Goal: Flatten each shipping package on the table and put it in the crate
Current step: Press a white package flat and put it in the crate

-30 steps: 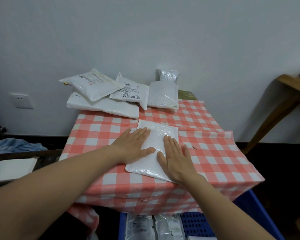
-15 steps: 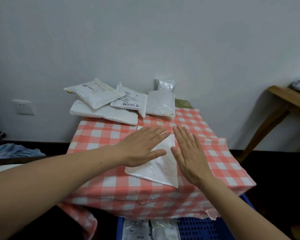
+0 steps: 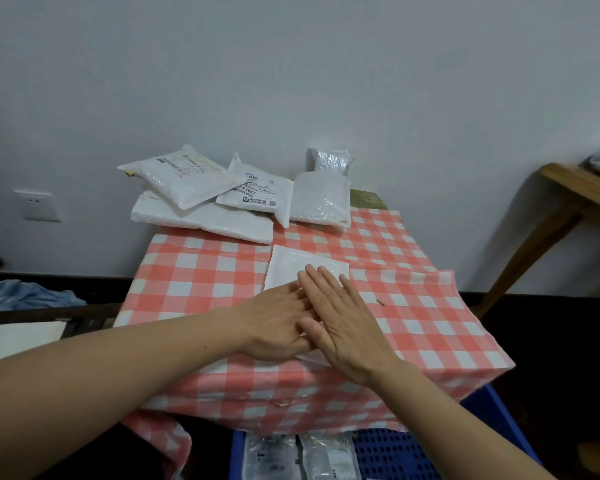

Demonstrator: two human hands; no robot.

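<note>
A flat white shipping package [image 3: 291, 265] lies in the middle of the table with the red-and-white checked cloth [image 3: 194, 271]. My left hand [image 3: 274, 323] presses flat on its near part with straight fingers. My right hand [image 3: 343, 320] lies flat over the left hand's fingertips and on the package. Several more white packages [image 3: 201, 216] are piled at the table's far edge against the wall. The blue crate [image 3: 395, 452] stands on the floor below the table's front edge, with clear-wrapped packages [image 3: 302, 455] inside.
A wooden table [image 3: 568, 188] stands at the right against the wall. At the left are a blue cloth [image 3: 25, 296] and a white board [image 3: 18, 337]. A wall socket [image 3: 37, 205] is at the left.
Both hands lifted off the package half a second ago, spread apart, and have now come back down on it, the right hand overlapping the left. The view has shifted slightly.
</note>
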